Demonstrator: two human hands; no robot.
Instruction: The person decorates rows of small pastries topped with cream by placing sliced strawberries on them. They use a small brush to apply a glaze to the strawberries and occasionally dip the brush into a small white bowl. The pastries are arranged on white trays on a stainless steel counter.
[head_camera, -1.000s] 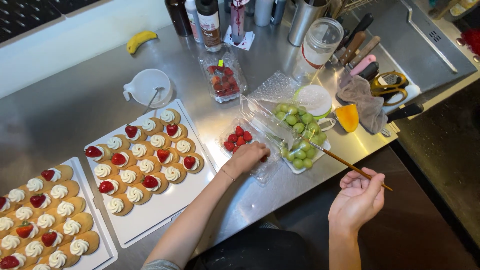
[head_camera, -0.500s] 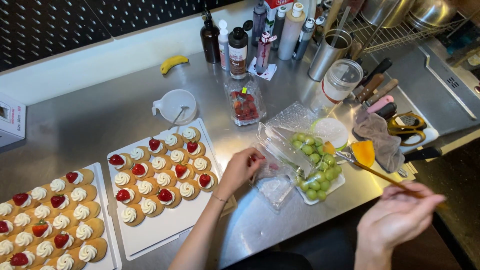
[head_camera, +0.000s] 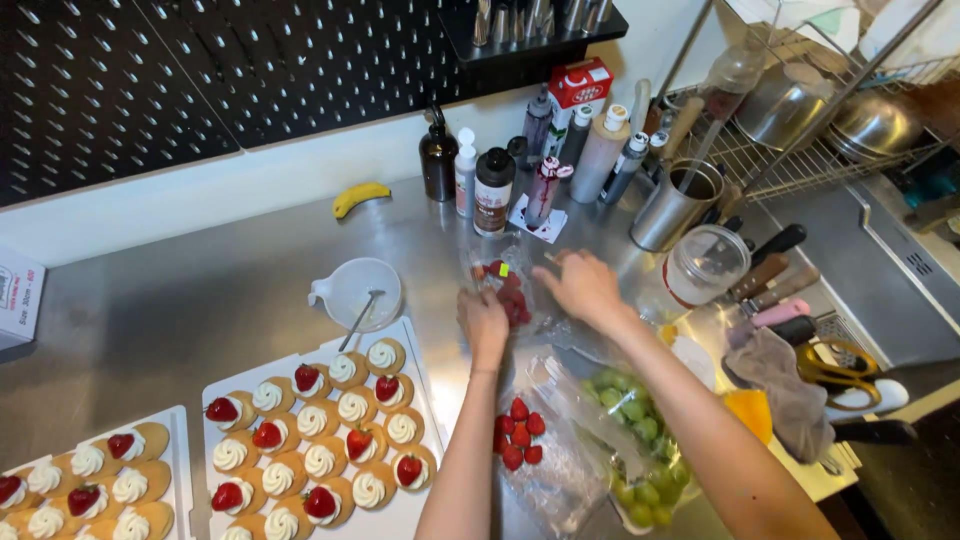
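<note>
Both my hands reach forward to a clear plastic tub of strawberries (head_camera: 512, 290) on the steel counter (head_camera: 180, 310). My left hand (head_camera: 483, 322) rests against the tub's near left side, fingers curled. My right hand (head_camera: 580, 285) is over its right side, fingers spread at the rim; whether it grips the tub is unclear. Several cut strawberries (head_camera: 518, 430) lie on clear film near my left forearm. A white tray (head_camera: 425, 400) holds several cream-topped pastries (head_camera: 340, 440), some with a strawberry piece on top.
A second pastry tray (head_camera: 175, 450) sits at the lower left. A white measuring cup (head_camera: 355, 290), a banana (head_camera: 360, 196), sauce bottles (head_camera: 492, 190), a steel utensil pot (head_camera: 678, 205), a lidded jar (head_camera: 708, 265), knives (head_camera: 765, 270) and green grapes (head_camera: 635, 415) surround the work spot.
My left hand left the cut strawberries on the film and moved forward to the tub. My right hand came up from the lower right to the tub; the skewer it held is no longer seen.
</note>
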